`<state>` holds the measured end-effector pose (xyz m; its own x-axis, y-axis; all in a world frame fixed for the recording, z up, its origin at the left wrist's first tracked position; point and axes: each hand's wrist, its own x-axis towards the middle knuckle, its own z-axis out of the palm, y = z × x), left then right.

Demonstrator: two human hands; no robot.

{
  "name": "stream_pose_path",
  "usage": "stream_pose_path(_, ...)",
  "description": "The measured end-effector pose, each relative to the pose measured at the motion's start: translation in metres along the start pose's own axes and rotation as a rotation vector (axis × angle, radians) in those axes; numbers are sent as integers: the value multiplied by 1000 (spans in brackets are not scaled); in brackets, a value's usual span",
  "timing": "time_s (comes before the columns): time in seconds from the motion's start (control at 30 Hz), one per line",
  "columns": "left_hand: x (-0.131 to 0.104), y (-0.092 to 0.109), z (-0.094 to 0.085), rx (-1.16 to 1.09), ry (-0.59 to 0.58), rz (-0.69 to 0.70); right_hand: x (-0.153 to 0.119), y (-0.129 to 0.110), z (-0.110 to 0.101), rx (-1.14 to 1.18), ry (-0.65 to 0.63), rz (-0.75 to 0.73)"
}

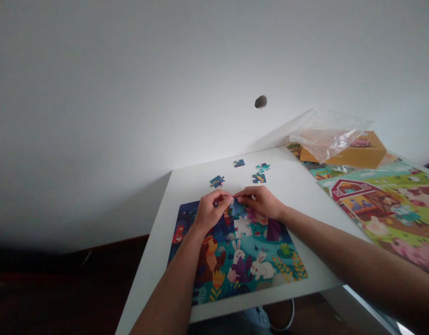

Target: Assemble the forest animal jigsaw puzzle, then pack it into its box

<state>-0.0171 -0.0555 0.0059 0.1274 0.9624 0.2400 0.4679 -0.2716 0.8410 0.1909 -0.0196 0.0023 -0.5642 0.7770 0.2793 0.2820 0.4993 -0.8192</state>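
A mostly joined jigsaw puzzle [247,251] with rabbits, flowers and a dark blue-green forest lies flat on the white table, and a white gap shows near its middle. My left hand [213,209] is closed at its far edge, thumb and fingers pinched together. Beside it my right hand [261,201] is also closed, its fingertips meeting those of the left. Between them is a bluish puzzle piece [238,211], partly hidden by my fingers. Beyond my hands lie several loose puzzle pieces [217,181], apart from the joined part.
At the right, a farm picture sheet [378,204] with a red barn covers part of the table [155,251]. A yellow box [366,156] with a clear plastic bag [328,137] stands on it. Behind is a white wall [130,93] with a round hole [260,102].
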Motion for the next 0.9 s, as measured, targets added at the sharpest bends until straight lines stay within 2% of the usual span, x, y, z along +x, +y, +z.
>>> stream_pose_path(0.17,0,-4,1,-30,-94,-12,-2,-1,2,29,30,66)
stream_pose_path(0.37,2,-10,1,-13,-56,12,-4,-2,1,-10,-10,60)
stream_pose_path(0.7,2,-9,3,-48,-34,2,-1,2,-2,-41,14,68)
stream_pose_path(0.77,4,-13,1,-11,30,-9,2,6,-7,-78,84,88)
stream_pose_path(0.9,9,-27,-6,192,325,-50,7,20,-20,-144,218,138)
